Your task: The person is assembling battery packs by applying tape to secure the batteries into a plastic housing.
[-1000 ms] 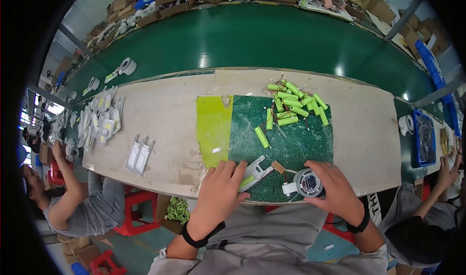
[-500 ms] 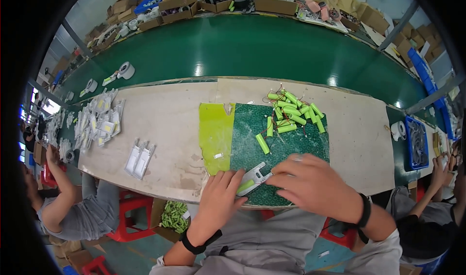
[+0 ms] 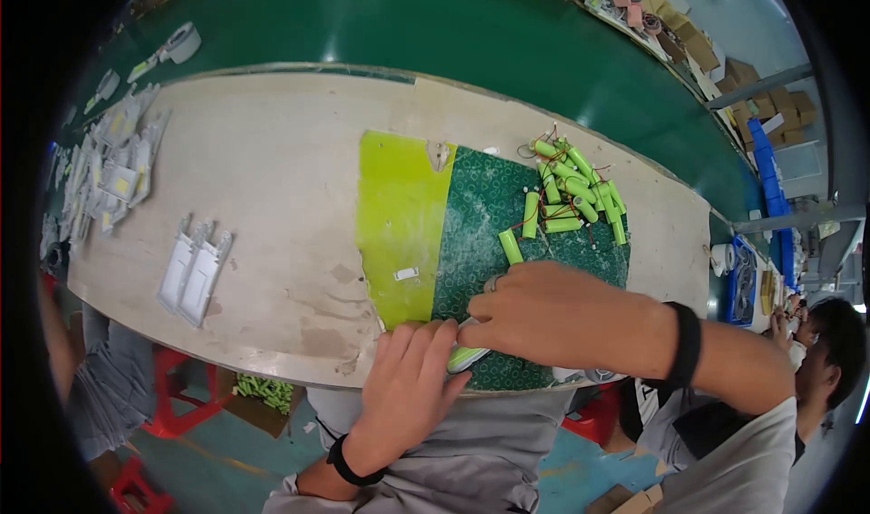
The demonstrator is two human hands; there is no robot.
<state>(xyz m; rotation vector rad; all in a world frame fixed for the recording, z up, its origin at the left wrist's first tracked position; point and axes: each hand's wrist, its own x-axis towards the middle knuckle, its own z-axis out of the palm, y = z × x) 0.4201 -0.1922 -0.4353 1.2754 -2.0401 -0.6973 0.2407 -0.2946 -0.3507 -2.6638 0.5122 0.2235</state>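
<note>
At the table's near edge, my left hand (image 3: 410, 383) grips a white plastic housing (image 3: 474, 351) with a light-green cylindrical battery (image 3: 463, 358) in it. My right hand (image 3: 536, 310) bends over the far end of the same housing, fingers closed against it and close to the left fingertips. Both hands hide most of the housing. Past the right hand, a loose battery (image 3: 510, 247) lies on the dark green mat (image 3: 485, 206), near a heap of green batteries with thin red and black wires (image 3: 573, 188).
A yellow-green sheet (image 3: 399, 206) adjoins the mat, with a small white piece (image 3: 406, 274) on it. Two white housings (image 3: 195, 274) lie to the left; a pile of similar ones (image 3: 113, 169) lies beyond. A box of green batteries (image 3: 263, 394) stands below the edge. A co-worker (image 3: 820, 351) sits at right.
My view has tilted and shifted. The right hand has moved in toward the left and now covers the housing's far end, which showed before. My left hand keeps its grip.
</note>
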